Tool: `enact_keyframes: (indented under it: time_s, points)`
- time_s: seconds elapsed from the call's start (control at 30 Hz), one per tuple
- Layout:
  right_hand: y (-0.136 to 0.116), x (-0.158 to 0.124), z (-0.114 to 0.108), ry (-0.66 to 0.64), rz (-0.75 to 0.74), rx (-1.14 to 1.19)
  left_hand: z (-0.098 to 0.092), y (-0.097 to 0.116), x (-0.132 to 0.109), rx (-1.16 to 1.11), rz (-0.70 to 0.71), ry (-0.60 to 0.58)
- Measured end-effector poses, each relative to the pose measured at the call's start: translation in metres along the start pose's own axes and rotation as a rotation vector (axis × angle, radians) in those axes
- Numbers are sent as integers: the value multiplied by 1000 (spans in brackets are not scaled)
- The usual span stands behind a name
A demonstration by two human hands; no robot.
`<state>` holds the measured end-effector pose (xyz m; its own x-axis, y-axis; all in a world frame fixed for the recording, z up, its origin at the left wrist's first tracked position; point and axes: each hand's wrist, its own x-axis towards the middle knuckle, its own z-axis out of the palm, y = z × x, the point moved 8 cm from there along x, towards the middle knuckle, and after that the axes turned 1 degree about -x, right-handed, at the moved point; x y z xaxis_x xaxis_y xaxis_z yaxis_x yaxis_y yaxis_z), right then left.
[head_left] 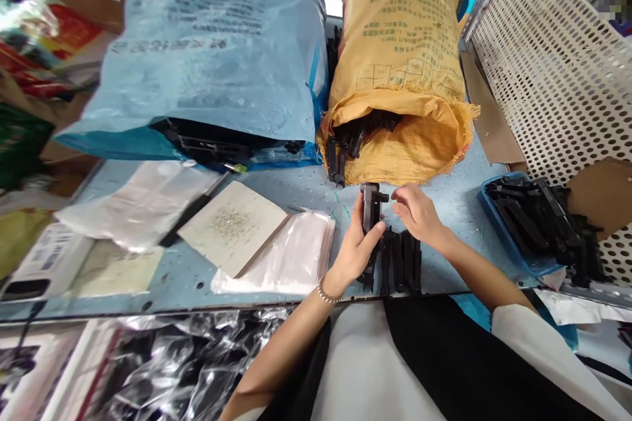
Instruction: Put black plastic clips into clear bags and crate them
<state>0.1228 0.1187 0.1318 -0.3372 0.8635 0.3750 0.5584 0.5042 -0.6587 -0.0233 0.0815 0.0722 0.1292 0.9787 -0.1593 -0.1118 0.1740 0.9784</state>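
A black plastic part (371, 209) stands upright in my left hand (356, 247), with the fingers and thumb wrapped round its lower half. Just right of its top is my right hand (417, 212), its fingers curled and pinched together near a small peg on the part; whether they hold anything is too small to tell. Several long black parts (399, 260) lie side by side below the hands, at the table's front edge. Beyond the hands, a yellow woven sack (402, 33) lies with its mouth towards me and black parts (363, 131) inside.
A large blue sack (222, 46) with black parts lies at the back left. Clear plastic bags (296, 253) and a square board (232, 227) lie left of my hands. A blue basket (508, 240) of black parts stands right, beside a perforated white crate (557, 59).
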Motion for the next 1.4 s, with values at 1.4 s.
enact_keyframes:
  time_s: [1.4]
  points:
    - [-56, -33, 64, -437, -183, -61, -30, 16, -15, -199, -89, 106]
